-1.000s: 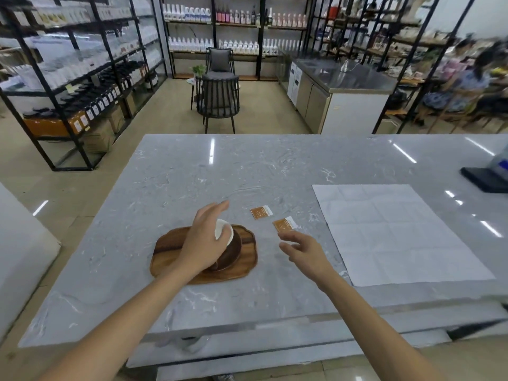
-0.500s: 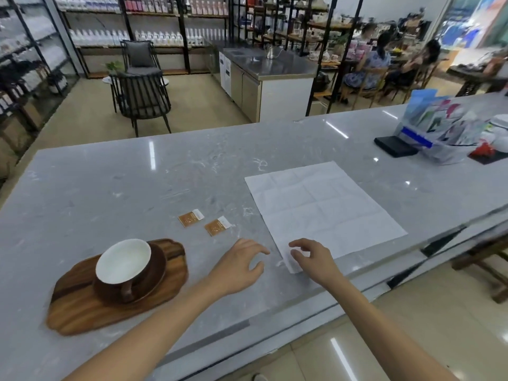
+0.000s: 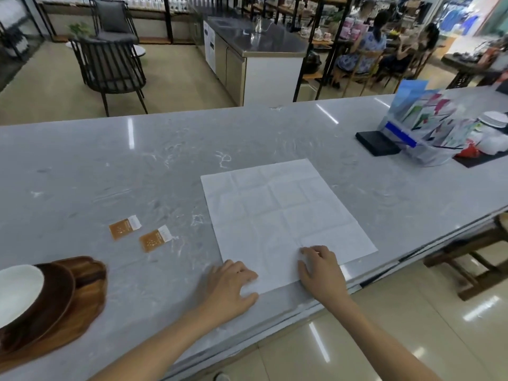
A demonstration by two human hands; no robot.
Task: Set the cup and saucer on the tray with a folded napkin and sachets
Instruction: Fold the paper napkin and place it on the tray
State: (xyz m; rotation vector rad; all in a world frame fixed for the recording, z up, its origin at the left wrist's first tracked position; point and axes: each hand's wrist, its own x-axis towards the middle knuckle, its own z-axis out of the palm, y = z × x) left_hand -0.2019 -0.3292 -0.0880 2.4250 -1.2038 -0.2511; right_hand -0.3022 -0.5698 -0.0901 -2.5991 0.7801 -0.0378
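At the far left, cut by the picture's edge, the wooden tray [image 3: 68,320] lies on the grey marble counter [image 3: 165,166] near its front edge, carrying the dark saucer [image 3: 52,295] with the white cup [image 3: 16,290] on it; only part of each shows. To the right of the tray a wide stretch of bare counter runs back to the far edge. Two orange sachets [image 3: 125,227] [image 3: 155,238] lie flat side by side on it, apart from each other and well apart from the tray, each with its long axis slanting up to the right and its white end toward the napkin. Next comes the white napkin [image 3: 283,213], spread open and flat, creased into squares, turned a little so that its near corner reaches almost to the counter's front edge. The left hand [image 3: 231,284] rests palm down at the napkin's near left corner, fingers loosely curled and spread, the thumb lying on the paper; whether it pinches the paper cannot be told. The right hand [image 3: 321,270] lies palm down on the napkin's near edge, fingertips pressed on the sheet, closed on nothing. Both forearms come in from the bottom, angled toward each other. Farther right the counter stays bare up to a black pad [image 3: 378,143] and a clear box of coloured packets [image 3: 428,127] at the far right end.
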